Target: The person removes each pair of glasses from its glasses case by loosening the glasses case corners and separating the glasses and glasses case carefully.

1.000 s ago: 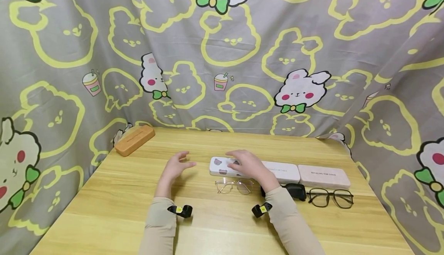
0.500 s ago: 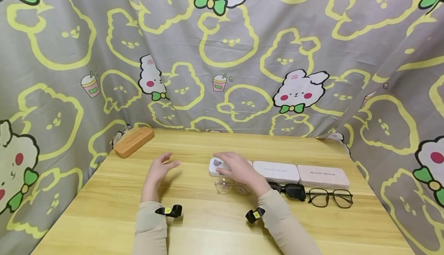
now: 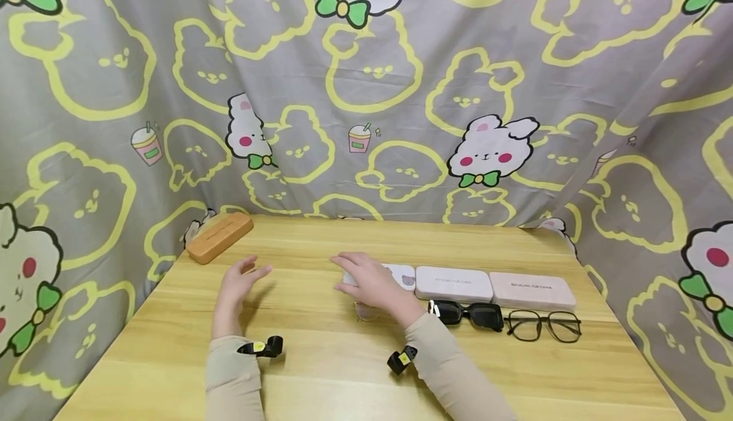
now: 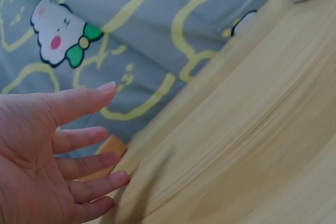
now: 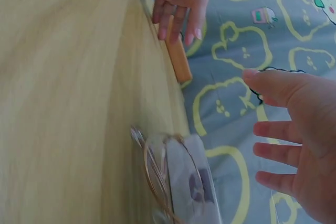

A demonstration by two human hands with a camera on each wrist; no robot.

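Observation:
My left hand [image 3: 233, 290] hovers over the left of the table, fingers spread and empty, nearest the orange-brown glasses case [image 3: 220, 238]. In the left wrist view that case [image 4: 115, 146] shows behind the fingers. Empty too, my right hand [image 3: 371, 283] passes above the white bear-print glasses case [image 3: 407, 276], hiding part of it. Thin wire-framed glasses [image 3: 364, 311] lie in front of that case, mostly hidden by the hand in the head view. The right wrist view shows these glasses [image 5: 148, 169] beside the case [image 5: 195, 182], both apart from my right hand [image 5: 315, 129].
To the right, a white glasses case [image 3: 454, 283] and a pale pink one [image 3: 534, 290] continue the row. Black sunglasses [image 3: 482, 316] and black-framed glasses [image 3: 544, 327] lie before them. A patterned curtain [image 3: 366, 90] borders the wooden table [image 3: 321, 357].
Both hands have moved left, the left one closer to the orange-brown case. The right hand now covers more of the wire-framed glasses and uncovers the sunglasses. The cases and glasses stay put.

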